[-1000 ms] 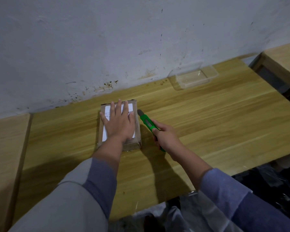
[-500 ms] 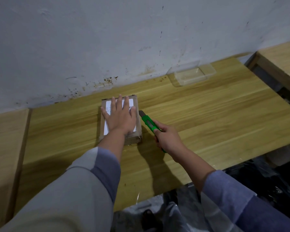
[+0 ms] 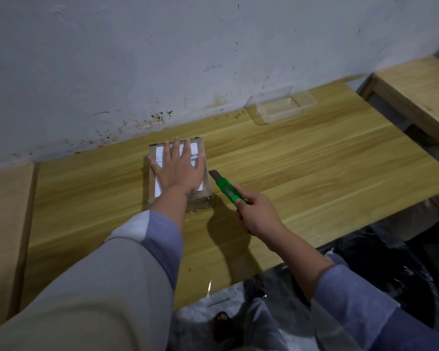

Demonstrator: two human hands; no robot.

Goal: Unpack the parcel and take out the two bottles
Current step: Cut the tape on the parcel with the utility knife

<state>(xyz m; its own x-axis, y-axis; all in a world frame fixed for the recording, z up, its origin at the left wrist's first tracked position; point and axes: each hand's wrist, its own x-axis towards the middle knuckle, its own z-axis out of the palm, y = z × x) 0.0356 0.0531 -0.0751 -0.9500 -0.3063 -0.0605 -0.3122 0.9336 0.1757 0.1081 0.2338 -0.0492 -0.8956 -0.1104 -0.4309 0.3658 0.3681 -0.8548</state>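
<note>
Half the parcel [image 3: 205,196] hides under the flat left hand [image 3: 179,172]; right hand [image 3: 259,214] fingers clench the cutter [image 3: 224,187].

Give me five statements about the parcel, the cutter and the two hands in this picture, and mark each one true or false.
1. The left hand lies flat, fingers spread, on top of the cardboard parcel. True.
2. The right hand holds a red pair of scissors. False: it grips a green utility knife.
3. The knife's blade end points toward the parcel's right side. True.
4. Two bottles stand on the wooden table beside the parcel. False: no bottles are in view; the parcel looks closed.
5. A clear plastic container sits by the wall, apart from the parcel. True.
</note>
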